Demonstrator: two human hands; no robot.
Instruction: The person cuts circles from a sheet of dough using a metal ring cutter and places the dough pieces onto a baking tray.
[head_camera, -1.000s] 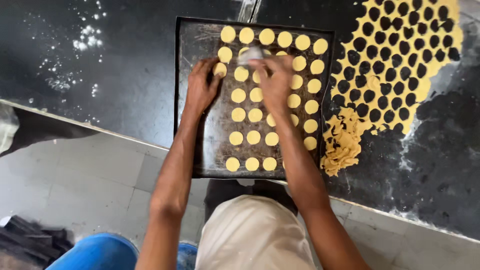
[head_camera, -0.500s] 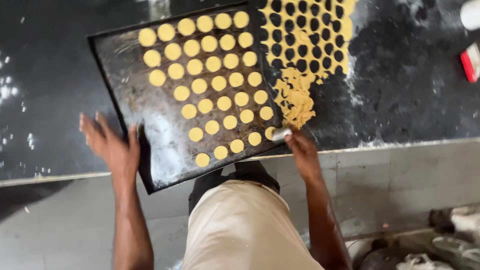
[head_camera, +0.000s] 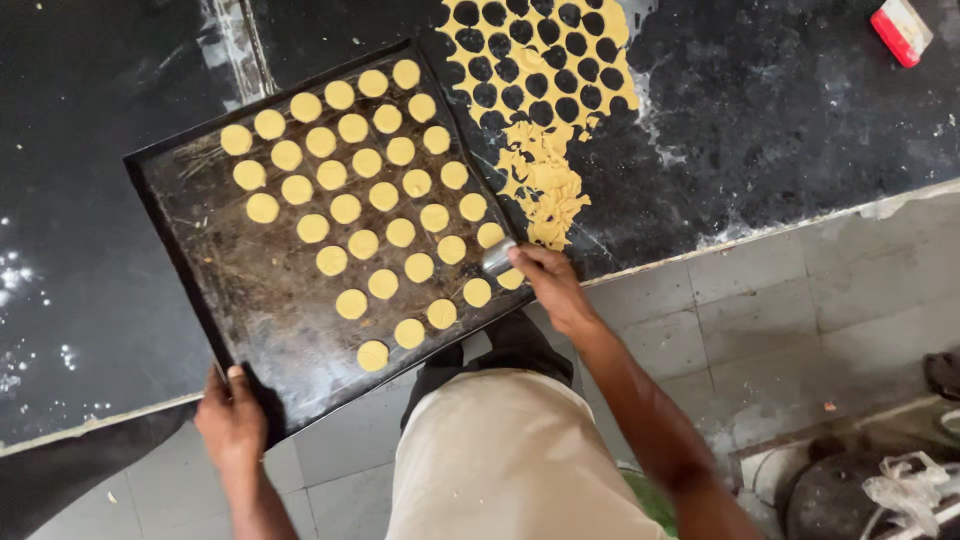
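A dark counter (head_camera: 780, 130) carries a black baking tray (head_camera: 260, 290), tilted and jutting over its front edge, filled with round yellow dough discs (head_camera: 365, 200). Beside it lies the punched dough sheet (head_camera: 540, 60). The left hand (head_camera: 232, 425) has its grip clamped on the tray's near corner; the right hand (head_camera: 550, 285) grips a small metal cutter (head_camera: 498, 257) at the tray's right edge.

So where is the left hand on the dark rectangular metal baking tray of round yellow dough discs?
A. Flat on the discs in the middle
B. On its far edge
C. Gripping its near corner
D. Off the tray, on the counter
C: the left hand grips the near corner of the dark rectangular metal baking tray, away from the round yellow dough discs.
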